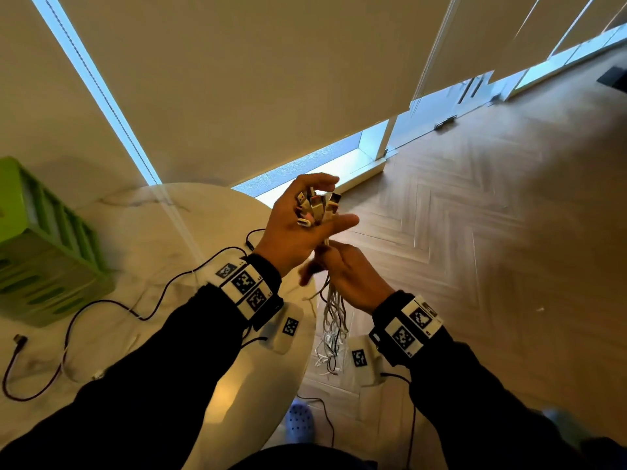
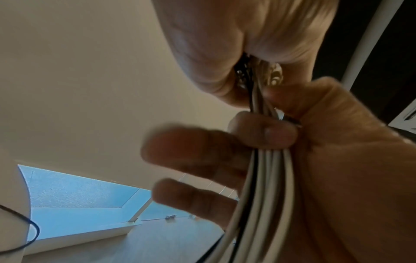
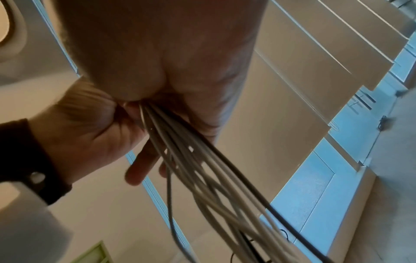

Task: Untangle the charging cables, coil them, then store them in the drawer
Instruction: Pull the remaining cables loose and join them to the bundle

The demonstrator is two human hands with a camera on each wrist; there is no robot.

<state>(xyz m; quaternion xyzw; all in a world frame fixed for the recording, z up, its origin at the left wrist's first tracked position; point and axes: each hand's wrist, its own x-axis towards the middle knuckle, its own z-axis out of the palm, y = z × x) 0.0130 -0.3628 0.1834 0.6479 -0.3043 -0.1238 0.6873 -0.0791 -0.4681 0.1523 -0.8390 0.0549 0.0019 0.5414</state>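
Observation:
A bundle of mostly white charging cables (image 1: pixel 334 317) hangs off the right edge of the round marble table (image 1: pixel 152 215). My left hand (image 1: pixel 334 203) is raised with its fingers curled around the bundle's cluster of USB plugs (image 1: pixel 319 208). Just below it, my right hand (image 1: pixel 325 266) grips the cords. In the left wrist view the right hand's fingers (image 2: pixel 265 135) wrap the cords (image 2: pixel 270 186) under my left palm (image 2: pixel 213 44). In the right wrist view the cords (image 3: pixel 191 151) fan out downward from my right palm (image 3: pixel 168 62), with my left hand (image 3: pixel 85 128) beside it.
A green slatted drawer unit (image 1: pixel 44 245) stands at the table's left. A dark cable (image 1: pixel 78 313) and a thin white cable (image 1: pixel 64 361) lie loose on the tabletop. Herringbone wood floor (image 1: pixel 475 232) spreads to the right. A blue shoe (image 1: pixel 298 422) shows below the table edge.

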